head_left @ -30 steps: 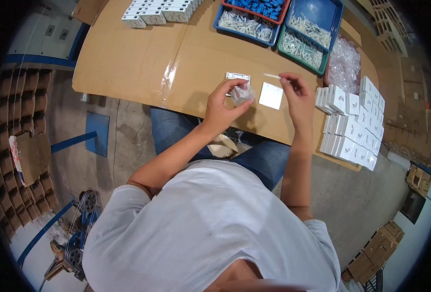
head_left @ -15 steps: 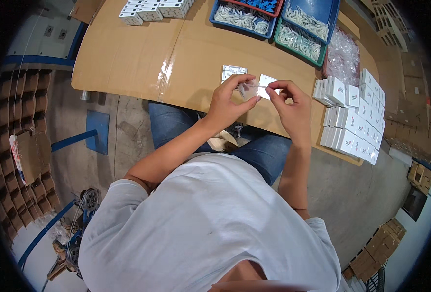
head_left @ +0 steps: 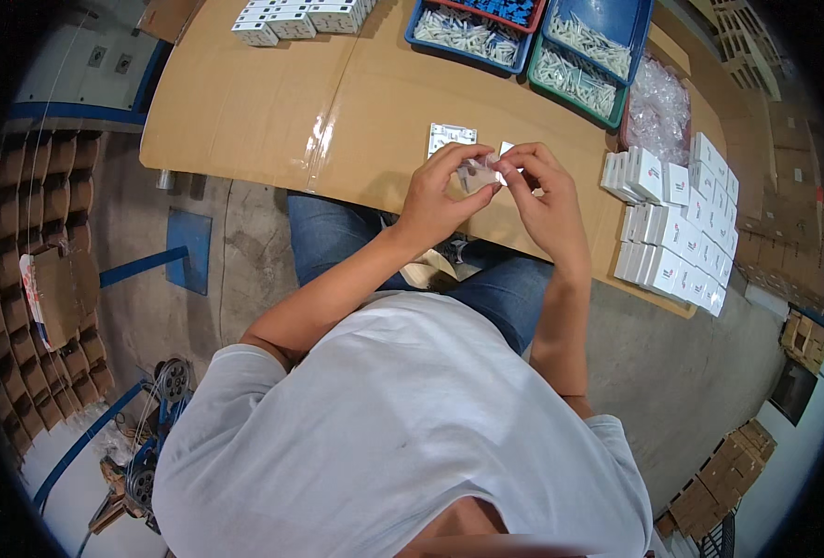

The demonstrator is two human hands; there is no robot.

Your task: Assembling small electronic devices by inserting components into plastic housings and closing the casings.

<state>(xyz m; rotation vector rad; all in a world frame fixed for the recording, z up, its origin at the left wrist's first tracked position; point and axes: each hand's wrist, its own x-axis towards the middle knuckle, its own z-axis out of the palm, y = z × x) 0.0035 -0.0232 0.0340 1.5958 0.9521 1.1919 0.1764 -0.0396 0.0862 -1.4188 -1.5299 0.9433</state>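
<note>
My left hand (head_left: 436,197) holds a small clear plastic bag (head_left: 473,176) between thumb and fingers, over the table's near edge. Close against the bag's right side, my right hand (head_left: 549,197) has its thumb and fingertips pinched together. What they grip is too small to make out. Just beyond the left fingers lies a white plastic frame (head_left: 452,136) with moulded detail. A flat white plate (head_left: 506,147) lies behind the right fingers, mostly hidden by them.
Blue tray (head_left: 468,58) and green tray (head_left: 570,104) hold small white pieces. A red tray (head_left: 514,20) holds blue ones. Clear bags (head_left: 658,104) fill a bin at right, near stacked white boxes (head_left: 677,244). White units (head_left: 291,23) line the cardboard-covered table's (head_left: 235,102) far left.
My right hand has moved left, bringing its fingertips to the bag's edge. It now covers more of the flat white plate. The left hand keeps hold of the bag, almost unmoved.
</note>
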